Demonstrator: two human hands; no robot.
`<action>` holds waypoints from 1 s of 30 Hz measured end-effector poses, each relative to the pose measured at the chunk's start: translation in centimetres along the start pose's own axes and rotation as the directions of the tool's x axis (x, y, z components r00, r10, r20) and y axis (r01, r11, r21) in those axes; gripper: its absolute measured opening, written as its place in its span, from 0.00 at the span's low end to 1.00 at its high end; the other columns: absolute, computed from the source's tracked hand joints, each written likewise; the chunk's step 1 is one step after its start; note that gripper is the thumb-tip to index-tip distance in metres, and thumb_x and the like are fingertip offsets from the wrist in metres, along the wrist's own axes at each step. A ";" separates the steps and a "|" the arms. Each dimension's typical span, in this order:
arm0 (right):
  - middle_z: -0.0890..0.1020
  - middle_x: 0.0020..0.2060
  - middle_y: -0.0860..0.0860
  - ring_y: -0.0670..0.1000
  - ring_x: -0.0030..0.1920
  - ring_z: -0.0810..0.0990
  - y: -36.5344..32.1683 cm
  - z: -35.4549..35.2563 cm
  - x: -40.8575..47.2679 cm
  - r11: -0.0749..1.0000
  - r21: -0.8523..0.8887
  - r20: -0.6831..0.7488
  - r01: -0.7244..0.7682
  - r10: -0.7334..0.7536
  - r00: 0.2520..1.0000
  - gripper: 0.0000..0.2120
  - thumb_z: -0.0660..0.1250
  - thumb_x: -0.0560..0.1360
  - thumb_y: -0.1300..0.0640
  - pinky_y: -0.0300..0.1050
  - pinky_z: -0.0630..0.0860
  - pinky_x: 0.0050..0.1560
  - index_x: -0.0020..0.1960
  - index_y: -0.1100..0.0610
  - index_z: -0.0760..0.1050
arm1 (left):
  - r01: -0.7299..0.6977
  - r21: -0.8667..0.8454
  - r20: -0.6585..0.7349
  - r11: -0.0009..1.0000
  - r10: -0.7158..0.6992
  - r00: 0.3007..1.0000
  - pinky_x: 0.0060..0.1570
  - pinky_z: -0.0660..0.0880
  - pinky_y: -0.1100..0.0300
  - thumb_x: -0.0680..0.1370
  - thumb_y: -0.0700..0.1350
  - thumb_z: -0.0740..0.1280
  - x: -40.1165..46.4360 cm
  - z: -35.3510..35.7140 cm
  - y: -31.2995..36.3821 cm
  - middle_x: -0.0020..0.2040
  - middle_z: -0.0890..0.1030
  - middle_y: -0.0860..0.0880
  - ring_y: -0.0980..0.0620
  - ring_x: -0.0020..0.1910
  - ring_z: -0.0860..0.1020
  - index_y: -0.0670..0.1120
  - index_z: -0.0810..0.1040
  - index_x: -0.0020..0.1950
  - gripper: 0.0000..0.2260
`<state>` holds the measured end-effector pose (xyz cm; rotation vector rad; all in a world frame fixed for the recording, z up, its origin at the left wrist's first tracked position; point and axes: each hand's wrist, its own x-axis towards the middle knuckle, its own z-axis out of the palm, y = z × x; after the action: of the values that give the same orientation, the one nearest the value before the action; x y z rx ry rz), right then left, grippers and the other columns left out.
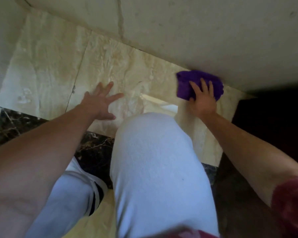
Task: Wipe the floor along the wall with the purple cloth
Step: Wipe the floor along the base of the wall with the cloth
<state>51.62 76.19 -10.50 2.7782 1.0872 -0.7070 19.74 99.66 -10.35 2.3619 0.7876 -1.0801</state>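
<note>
A bunched purple cloth lies on the cream marble floor, pressed right against the foot of the pale wall. My right hand rests on top of the cloth with fingers spread over it, pressing it down. My left hand is out to the left with its fingers apart, flat on or just above the floor tiles and holding nothing. My knee in white trousers is between the two arms.
A dark veined marble strip runs across the floor near me. A dark shadowed opening lies to the right of the cloth. The wall turns a corner at the upper left.
</note>
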 end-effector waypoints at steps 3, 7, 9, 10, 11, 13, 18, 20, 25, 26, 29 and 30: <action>0.57 0.81 0.60 0.70 0.80 0.49 2.0 -0.3 -0.1 0.983 0.054 0.009 -0.177 0.176 0.984 0.33 0.65 0.76 0.58 0.62 0.52 0.80 0.80 0.49 0.61 | -0.004 -0.029 0.009 1.000 0.004 1.000 0.75 0.49 0.32 0.71 0.69 0.67 0.6 0.5 0.0 0.79 0.27 0.54 0.42 0.80 0.33 0.69 0.38 0.77 0.46; 0.57 0.81 0.62 0.72 0.79 0.48 -4.6 -0.3 1.3 0.980 0.036 0.028 -0.196 0.195 0.980 0.33 0.66 0.76 0.50 0.61 0.50 0.79 0.80 0.49 0.61 | -0.024 -0.124 0.032 0.992 0.029 0.999 0.75 0.44 0.32 0.71 0.69 0.68 0.5 0.4 -0.1 0.79 0.28 0.54 0.42 0.79 0.31 0.68 0.42 0.78 0.45; 0.57 0.81 0.60 0.72 0.79 0.49 -9.1 -1.1 1.9 0.994 -0.004 0.077 -0.107 0.107 0.991 0.34 0.66 0.76 0.46 0.62 0.58 0.76 0.80 0.47 0.60 | -0.049 -0.162 0.024 0.986 0.054 0.998 0.75 0.42 0.33 0.72 0.69 0.67 0.3 0.0 -0.1 0.80 0.30 0.54 0.43 0.79 0.31 0.68 0.44 0.78 0.43; 0.56 0.81 0.59 0.72 0.79 0.49 -11.8 -1.6 2.3 0.998 -0.025 0.113 -0.054 0.056 0.992 0.34 0.66 0.76 0.45 0.62 0.63 0.74 0.80 0.46 0.60 | -0.065 -0.176 0.008 0.982 0.068 0.998 0.75 0.42 0.33 0.72 0.68 0.67 0.1 -0.1 -0.3 0.81 0.31 0.54 0.44 0.80 0.32 0.67 0.46 0.79 0.42; 0.56 0.82 0.57 0.71 0.79 0.49 -14.4 -2.0 2.9 0.999 -0.046 0.148 0.010 -0.003 0.989 0.34 0.65 0.76 0.44 0.62 0.66 0.71 0.80 0.45 0.60 | -0.079 -0.188 -0.015 0.979 0.078 0.997 0.76 0.42 0.34 0.73 0.67 0.67 -0.2 -0.2 -0.4 0.81 0.34 0.55 0.45 0.80 0.34 0.66 0.48 0.79 0.41; 0.54 0.82 0.57 0.72 0.79 0.47 -20.2 -2.0 3.9 0.986 -0.082 0.198 0.148 -0.130 0.972 0.34 0.65 0.76 0.41 0.63 0.67 0.71 0.80 0.45 0.59 | -0.074 -0.189 -0.114 0.979 0.053 0.992 0.77 0.43 0.36 0.74 0.65 0.67 -0.9 -0.1 -1.0 0.83 0.40 0.55 0.46 0.81 0.38 0.64 0.52 0.80 0.38; 0.48 0.83 0.56 0.67 0.81 0.41 -30.2 -0.7 5.4 0.943 -0.054 0.246 0.329 -0.306 0.920 0.37 0.65 0.75 0.40 0.64 0.59 0.77 0.81 0.45 0.57 | 0.193 -0.336 -0.279 0.922 -0.293 0.914 0.77 0.44 0.37 0.78 0.57 0.65 -3.2 2.0 -6.2 0.83 0.45 0.50 0.41 0.81 0.43 0.59 0.54 0.80 0.34; 0.47 0.83 0.54 0.64 0.81 0.39 -33.3 -0.8 6.2 0.909 -0.058 0.277 0.413 -0.383 0.881 0.38 0.65 0.75 0.40 0.63 0.56 0.78 0.81 0.44 0.55 | 0.265 -0.361 -0.246 0.894 -0.366 0.898 0.77 0.45 0.36 0.78 0.57 0.66 -5.0 3.8 -9.6 0.83 0.43 0.50 0.41 0.81 0.43 0.62 0.51 0.80 0.35; 0.45 0.83 0.54 0.64 0.81 0.38 -40.6 -0.6 7.2 0.835 -0.123 0.329 0.536 -0.475 0.816 0.40 0.64 0.75 0.38 0.63 0.49 0.79 0.82 0.44 0.52 | 0.358 -0.378 -0.195 0.854 -0.452 0.871 0.77 0.46 0.35 0.76 0.63 0.66 -8.7 8.3 -14.0 0.83 0.38 0.49 0.40 0.81 0.41 0.65 0.45 0.79 0.39; 0.44 0.83 0.54 0.64 0.81 0.37 -41.5 -0.7 7.5 0.827 -0.131 0.340 0.546 -0.480 0.809 0.40 0.65 0.75 0.38 0.63 0.48 0.79 0.82 0.44 0.52 | 0.358 -0.366 -0.212 0.859 -0.452 0.867 0.77 0.46 0.35 0.76 0.64 0.66 -8.8 8.5 -14.0 0.83 0.38 0.48 0.40 0.81 0.41 0.65 0.44 0.79 0.39; 0.44 0.83 0.54 0.64 0.81 0.36 -44.3 -0.8 8.5 0.809 -0.153 0.364 0.568 -0.488 0.793 0.41 0.65 0.75 0.38 0.62 0.45 0.79 0.82 0.44 0.50 | 0.312 -0.467 -0.244 0.827 -0.460 0.854 0.78 0.47 0.37 0.74 0.65 0.67 -8.6 8.7 -14.0 0.82 0.37 0.48 0.41 0.81 0.39 0.63 0.47 0.80 0.41; 0.43 0.83 0.53 0.63 0.81 0.36 -45.2 -0.8 8.7 0.799 -0.162 0.369 0.579 -0.495 0.787 0.41 0.65 0.75 0.38 0.61 0.44 0.79 0.82 0.44 0.50 | 0.294 -0.506 -0.244 0.811 -0.462 0.853 0.78 0.47 0.38 0.74 0.64 0.69 -8.5 8.8 -13.9 0.82 0.36 0.47 0.41 0.81 0.37 0.63 0.47 0.80 0.42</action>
<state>27.78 115.51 -9.35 2.0277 1.7746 -0.9218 1.46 102.22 -11.05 2.0484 1.5277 -0.5046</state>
